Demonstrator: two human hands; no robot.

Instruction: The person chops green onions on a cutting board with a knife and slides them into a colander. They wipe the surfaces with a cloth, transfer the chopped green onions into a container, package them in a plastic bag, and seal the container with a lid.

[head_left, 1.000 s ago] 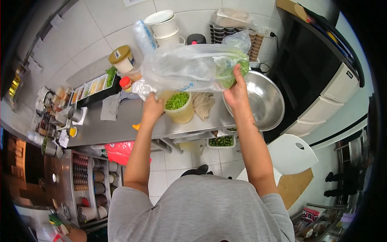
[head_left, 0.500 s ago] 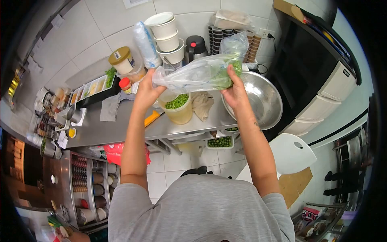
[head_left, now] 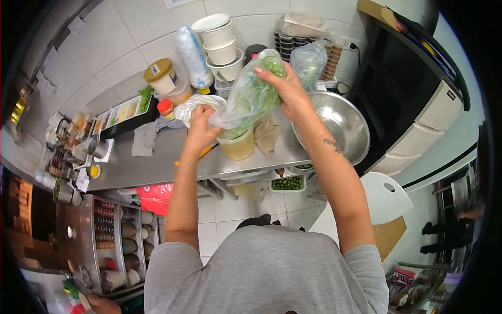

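A clear plastic bag (head_left: 248, 97) with green leaves inside hangs tilted between my two hands, over a tub (head_left: 238, 148). My right hand (head_left: 286, 90) is wrapped round the bag's leafy upper end. With closed fingers, my left hand (head_left: 203, 125) grips the lower left end of the bag. The bag covers the tub's mouth, so its contents are mostly hidden. Beside the tub lies a beige cloth (head_left: 267, 135). Behind my left hand is a crumpled white wrap (head_left: 194, 106). A yellow-handled tool (head_left: 205, 150) lies partly behind my left forearm.
A large metal bowl (head_left: 337, 123) stands at the right of the steel counter (head_left: 172, 157). White tubs (head_left: 221, 52) are stacked at the back, near another leafy bag (head_left: 309, 63). An ingredient tray (head_left: 125, 112) sits left. A person's legs (head_left: 444, 235) show at far right.
The bag has swung from nearly level to steeply tilted, its leafy end raised and moved left with my right hand. My left hand has lowered, and the bag now covers the tub's mouth.
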